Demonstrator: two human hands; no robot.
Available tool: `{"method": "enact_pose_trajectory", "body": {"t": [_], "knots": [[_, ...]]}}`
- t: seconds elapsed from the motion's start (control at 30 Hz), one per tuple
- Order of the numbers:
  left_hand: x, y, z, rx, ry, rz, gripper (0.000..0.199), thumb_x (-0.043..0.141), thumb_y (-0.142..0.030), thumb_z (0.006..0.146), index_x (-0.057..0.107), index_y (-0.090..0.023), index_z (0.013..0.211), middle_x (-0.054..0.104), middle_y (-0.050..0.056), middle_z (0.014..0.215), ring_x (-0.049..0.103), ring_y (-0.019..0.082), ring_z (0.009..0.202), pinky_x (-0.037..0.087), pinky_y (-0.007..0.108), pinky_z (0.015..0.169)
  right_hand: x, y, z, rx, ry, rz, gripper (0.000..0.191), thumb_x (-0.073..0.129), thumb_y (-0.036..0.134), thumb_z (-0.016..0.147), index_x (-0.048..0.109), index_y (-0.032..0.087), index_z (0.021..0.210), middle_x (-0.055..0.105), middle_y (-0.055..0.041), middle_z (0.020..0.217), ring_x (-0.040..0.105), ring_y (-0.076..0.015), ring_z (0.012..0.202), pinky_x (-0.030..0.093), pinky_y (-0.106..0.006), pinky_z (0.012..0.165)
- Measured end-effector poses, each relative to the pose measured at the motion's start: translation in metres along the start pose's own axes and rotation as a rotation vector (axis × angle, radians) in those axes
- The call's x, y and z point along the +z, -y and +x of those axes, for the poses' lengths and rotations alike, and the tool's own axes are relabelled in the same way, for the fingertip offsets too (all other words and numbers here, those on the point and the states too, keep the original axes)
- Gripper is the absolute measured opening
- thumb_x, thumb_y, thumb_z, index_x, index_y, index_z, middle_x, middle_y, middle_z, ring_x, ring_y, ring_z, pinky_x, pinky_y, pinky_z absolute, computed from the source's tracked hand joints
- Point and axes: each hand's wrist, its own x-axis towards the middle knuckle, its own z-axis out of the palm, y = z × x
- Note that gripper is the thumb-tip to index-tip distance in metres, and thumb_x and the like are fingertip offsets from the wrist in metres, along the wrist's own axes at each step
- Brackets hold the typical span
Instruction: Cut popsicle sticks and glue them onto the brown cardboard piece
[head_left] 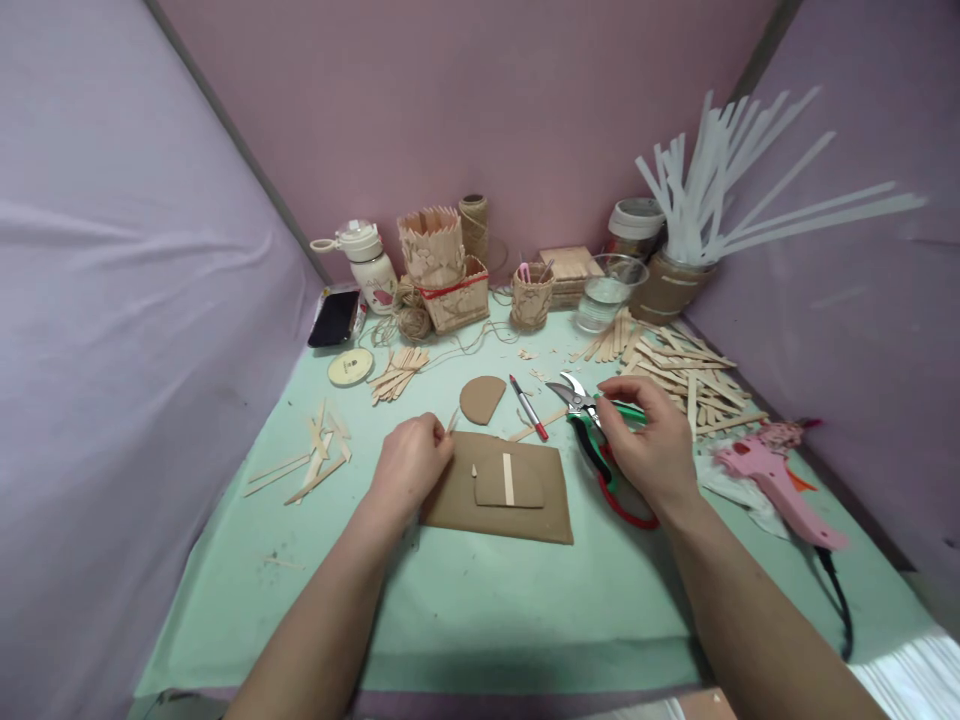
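The left hand (409, 460) pinched a sliver (453, 420). Right of the bench's (465, 610) centre, the shears (589, 445) pointed toward its far edge, beneath the right hand (651, 445), whose grip was unclear.

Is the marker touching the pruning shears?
Apart: the head view shows green tabletop between the marker and the blades of the pruning shears.

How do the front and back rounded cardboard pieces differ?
The front piece lies on a brown sheet; the back piece lies on the green tabletop. The front piece bears a pale strip; the back piece is bare. The front piece's straight edge faces the person; the back piece's slants, facing rightward. Both are brown, with one straight edge.
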Motion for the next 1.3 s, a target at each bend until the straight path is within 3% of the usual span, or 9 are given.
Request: {"method": "enact_pose_trajectory", "body": {"t": [0.1, 0.2, 0.33, 0.47, 0.67, 0.83, 1.07, 1.2, 1.3], "knots": [[-0.008, 0.013, 0.0, -0.054, -0.057, -0.54, 0.014, 0.051, -0.029, 0.086, 0.054, -0.02, 0.075, 0.066, 0.003, 0.074, 0.061, 0.019, 0.071, 0.044, 0.029, 0.064, -0.012, -0.012, 0.005, 0.09, 0.029, -0.125, 0.015, 0.056, 0.032, 0.085, 0.061, 0.021, 0.093, 0.068, -0.0057, 0.091, 0.064, -0.0229, 0.084, 0.05, -0.038, 0.079], [-0.01, 0.017, 0.0, -0.1, 0.114, -1.112, 0.023, 0.058, -0.041, 0.085, 0.051, -0.019, 0.082, 0.067, 0.002, 0.079, 0.062, 0.014, 0.069, 0.048, 0.026, 0.065, -0.026, -0.021, 0.005, 0.141, 0.278, -0.378, 0.027, 0.054, 0.041, 0.085, 0.063, 0.019, 0.1, 0.068, -0.0104, 0.098, 0.064, -0.0285, 0.094, 0.048, -0.041, 0.082], [-0.005, 0.012, -0.001, -0.127, 0.255, -1.438, 0.038, 0.077, -0.041, 0.071, 0.053, -0.017, 0.089, 0.067, 0.0, 0.072, 0.06, 0.01, 0.062, 0.049, 0.022, 0.063, -0.027, -0.02, 0.001, 0.07, 0.546, -0.636, 0.074, 0.062, 0.058, 0.077, 0.047, 0.014, 0.135, 0.056, -0.021, 0.132, 0.05, -0.039, 0.123, 0.042, -0.046, 0.096], [-0.004, 0.011, -0.005, -0.143, 0.279, -1.524, 0.044, 0.085, -0.032, 0.064, 0.057, -0.015, 0.093, 0.071, 0.005, 0.079, 0.066, 0.012, 0.069, 0.054, 0.024, 0.068, -0.01, -0.014, -0.002, 0.141, 0.668, -0.812, 0.103, 0.067, 0.067, 0.068, 0.031, 0.013, 0.148, 0.054, -0.0232, 0.134, 0.048, -0.0428, 0.125, 0.037, -0.05, 0.1], [-0.006, 0.015, -0.008, -0.135, 0.291, -1.585, 0.045, 0.085, -0.025, 0.065, 0.058, -0.015, 0.099, 0.073, 0.007, 0.084, 0.07, 0.015, 0.075, 0.057, 0.027, 0.074, -0.002, 0.001, -0.001, 0.191, 0.659, -0.934, 0.085, 0.061, 0.053, 0.077, 0.034, 0.012, 0.147, 0.058, -0.0242, 0.125, 0.053, -0.0428, 0.117, 0.04, -0.047, 0.093], [-0.005, 0.009, -0.012, -0.135, 0.267, -1.555, 0.033, 0.083, -0.024, 0.065, 0.06, -0.015, 0.088, 0.069, 0.002, 0.083, 0.068, 0.011, 0.072, 0.057, 0.025, 0.074, -0.011, 0.011, -0.001, 0.184, 0.597, -0.963, 0.081, 0.058, 0.052, 0.079, 0.036, 0.01, 0.145, 0.059, -0.0252, 0.122, 0.055, -0.0426, 0.112, 0.042, -0.045, 0.089], [0.004, -0.005, -0.019, -0.104, 0.321, -1.448, 0.026, 0.08, -0.027, 0.067, 0.06, -0.016, 0.079, 0.058, -0.004, 0.07, 0.057, 0.006, 0.059, 0.052, 0.02, 0.063, -0.009, -0.01, -0.011, 0.176, 0.574, -0.918, 0.078, 0.061, 0.052, 0.078, 0.043, 0.008, 0.139, 0.059, -0.0258, 0.123, 0.054, -0.0432, 0.114, 0.042, -0.049, 0.093], [0.01, -0.013, -0.022, -0.116, 0.436, -1.497, 0.029, 0.083, -0.03, 0.065, 0.061, -0.016, 0.08, 0.058, -0.003, 0.074, 0.055, 0.005, 0.061, 0.05, 0.02, 0.063, -0.01, -0.002, -0.015, 0.062, 0.435, -0.63, 0.083, 0.069, 0.056, 0.074, 0.044, 0.011, 0.139, 0.042, -0.0258, 0.146, 0.036, -0.0456, 0.134, 0.034, -0.057, 0.104], [0.014, -0.019, -0.027, -0.113, 0.553, -1.52, 0.033, 0.084, -0.033, 0.064, 0.061, -0.015, 0.08, 0.06, -0.002, 0.076, 0.06, 0.008, 0.065, 0.051, 0.023, 0.066, -0.003, 0.025, -0.013, 0.199, 0.511, -0.043, 0.058, 0.063, 0.051, 0.082, 0.05, 0.022, 0.131, 0.059, -0.0155, 0.129, 0.059, -0.0312, 0.114, 0.05, -0.044, 0.089]]}}
